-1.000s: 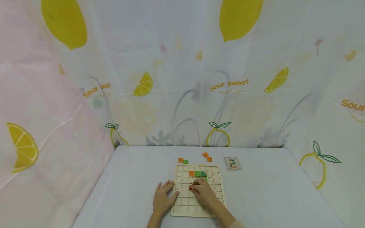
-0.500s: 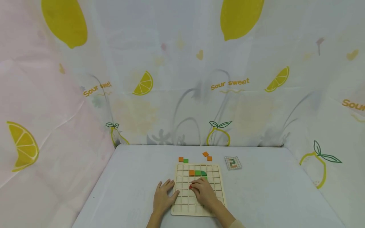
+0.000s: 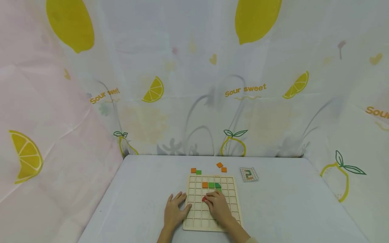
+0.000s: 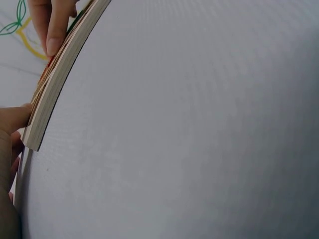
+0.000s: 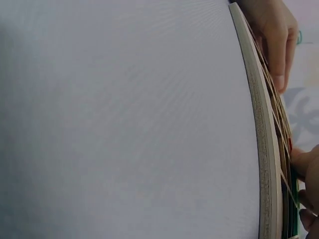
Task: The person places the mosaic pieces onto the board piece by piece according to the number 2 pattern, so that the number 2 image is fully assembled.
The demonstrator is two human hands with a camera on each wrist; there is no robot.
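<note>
A wooden grid board [image 3: 197,222] lies on the table. My left hand [image 3: 174,211] rests at its left side, fingers spread and thumb on the rim. Over the middle of the board, my right hand [image 3: 219,206] has thumb and fingers at a red tile [image 3: 204,199] with a rounded corner, pinching its right side. Part of that tile is under the fingers. In an upper row sit an orange tile [image 3: 205,185], a light green tile [image 3: 211,185] and a dark green rounded tile [image 3: 217,185]. Another light green tile [image 3: 218,190] is partly covered by the right hand.
Behind the board lie loose orange tiles [image 3: 193,170] [image 3: 219,165] [image 3: 224,169] and a green tile [image 3: 199,172]. A pattern card [image 3: 249,174] showing a figure like a 2 lies at the back right. Lemon-printed cloth [image 3: 188,118] hangs around the white table [image 3: 285,202].
More of the red tile shows now, as the right fingertips have shifted slightly to its right side. My left hand stays in place on the board's edge.
</note>
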